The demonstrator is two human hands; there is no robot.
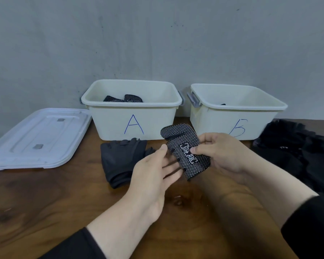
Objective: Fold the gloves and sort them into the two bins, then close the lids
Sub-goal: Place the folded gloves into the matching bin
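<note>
Head view. We hold a folded dotted glove [187, 152] above the counter [45, 193], in front of the gap between the two bins. Our right hand [224, 156] pinches the glove at its printed label, thumb on top and fingers curled behind; our left hand [153, 174] touches the glove's near left edge with relaxed, nearly straight fingers. Bin A [132, 118] stands at centre, open, with dotted gloves [123, 99] lying inside. Bin B [234, 116] stands just beside it on the right, also open; a dark scrap [223, 104] shows above its front rim, too little to identify. A plain dark glove [120, 159] lies folded on the counter in front of bin A. A pile of dark gloves [295, 146] lies at right. Lids [37, 139] rest flat on the counter left of bin A
</note>
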